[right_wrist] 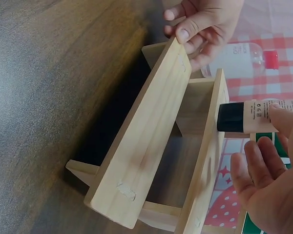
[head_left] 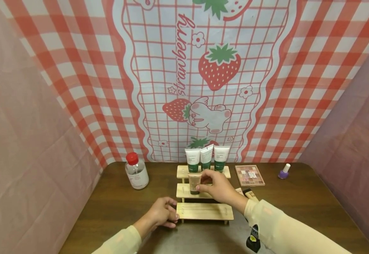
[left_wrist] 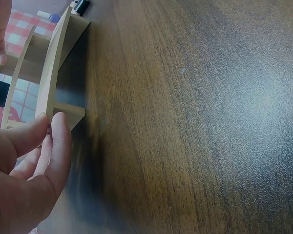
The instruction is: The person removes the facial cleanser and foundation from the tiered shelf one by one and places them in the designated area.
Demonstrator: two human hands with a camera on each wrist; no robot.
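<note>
we pinch: one beige tube (head_left: pixel 195 180) in right fingers (right_wrist: pixel 256 161), one rack (head_left: pixel 204 211) in left fingers (left_wrist: pixel 62 141) | beyond right: three white-green tubes (head_left: pixel 206 156) | beyond left: one bottle (head_left: pixel 138 175)

On the table (head_left: pixel 108 218), a three-tier stand (head_left: pixel 208 208) is placed before the hanging cloth (head_left: pixel 184 70). Three tubes (head_left: pixel 207 157) are stood side by side on the top tier (head_left: pixel 182 172). A smaller tube (head_left: pixel 195 183) is held upright at the middle tier (head_left: pixel 181 190), left of the right hand (head_left: pixel 217 185). The bottom tier (head_left: pixel 204 212) is gripped at its left end by the left hand (head_left: pixel 162 213). A bottle (head_left: pixel 137 176) is set left of the stand; a palette (head_left: pixel 250 175), then a nail polish bottle (head_left: pixel 283 173), right.
</note>
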